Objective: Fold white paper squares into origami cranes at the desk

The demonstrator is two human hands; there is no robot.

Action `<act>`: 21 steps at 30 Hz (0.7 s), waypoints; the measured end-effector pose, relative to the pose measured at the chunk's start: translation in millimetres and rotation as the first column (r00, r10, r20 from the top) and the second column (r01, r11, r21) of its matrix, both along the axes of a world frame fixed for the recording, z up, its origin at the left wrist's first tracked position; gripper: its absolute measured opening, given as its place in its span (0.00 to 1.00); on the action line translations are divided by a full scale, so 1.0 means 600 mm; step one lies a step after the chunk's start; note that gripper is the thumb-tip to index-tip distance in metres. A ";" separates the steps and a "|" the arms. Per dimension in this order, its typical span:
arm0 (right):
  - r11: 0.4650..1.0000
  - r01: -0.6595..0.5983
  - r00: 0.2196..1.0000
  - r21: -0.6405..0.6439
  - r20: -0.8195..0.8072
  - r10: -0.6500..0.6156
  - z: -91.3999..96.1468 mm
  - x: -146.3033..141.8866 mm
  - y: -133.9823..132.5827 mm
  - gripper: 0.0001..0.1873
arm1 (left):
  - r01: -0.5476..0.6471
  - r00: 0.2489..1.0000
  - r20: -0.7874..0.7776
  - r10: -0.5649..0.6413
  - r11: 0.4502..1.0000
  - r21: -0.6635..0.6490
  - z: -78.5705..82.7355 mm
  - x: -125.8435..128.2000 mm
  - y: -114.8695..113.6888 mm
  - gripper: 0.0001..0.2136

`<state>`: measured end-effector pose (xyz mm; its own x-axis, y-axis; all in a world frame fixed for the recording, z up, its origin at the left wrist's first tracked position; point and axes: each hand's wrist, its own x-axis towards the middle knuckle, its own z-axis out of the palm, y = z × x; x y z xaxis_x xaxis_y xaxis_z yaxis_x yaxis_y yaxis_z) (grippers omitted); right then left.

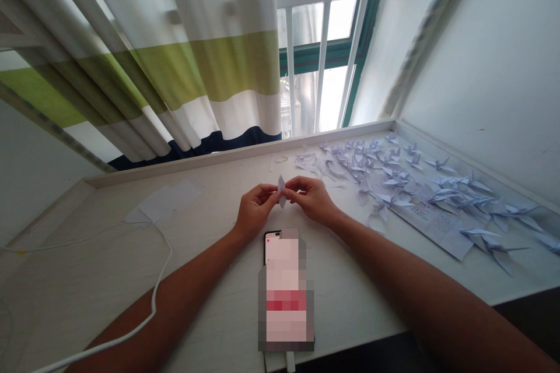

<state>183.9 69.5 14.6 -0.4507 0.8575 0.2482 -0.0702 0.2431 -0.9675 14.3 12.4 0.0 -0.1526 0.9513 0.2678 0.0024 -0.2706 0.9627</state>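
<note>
Between my two hands, above the middle of the white desk, is a small folded piece of white paper (281,191), narrow and pointed at top and bottom. My left hand (258,204) pinches its left side with thumb and fingertips. On the opposite side, my right hand (310,198) grips it the same way, fingers curled. Just below the hands a phone (286,280) lies on the desk, its screen lit and mostly blurred out.
Many folded paper cranes (394,178) are spread over the desk's right side, some on a printed sheet (433,221). Flat paper sheets (166,201) lie at left. A white cable (163,268) crosses my left forearm. Behind the desk's raised edge (245,154) hang curtains (210,58) beside a barred window.
</note>
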 end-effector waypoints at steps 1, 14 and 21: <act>1.000 -0.005 1.000 0.000 -0.001 0.005 0.000 0.000 0.000 0.16 | -0.008 1.000 -0.006 0.008 1.000 0.007 -0.001 0.000 0.001 0.13; 0.998 0.016 0.998 0.064 0.066 -0.020 -0.002 0.003 0.005 0.18 | 0.010 0.997 0.076 -0.011 1.000 0.010 -0.001 0.002 0.003 0.12; 0.999 -0.008 0.999 0.046 0.041 0.006 -0.003 0.003 0.006 0.21 | 0.057 0.998 -0.015 -0.056 0.996 0.069 0.003 -0.003 0.001 0.09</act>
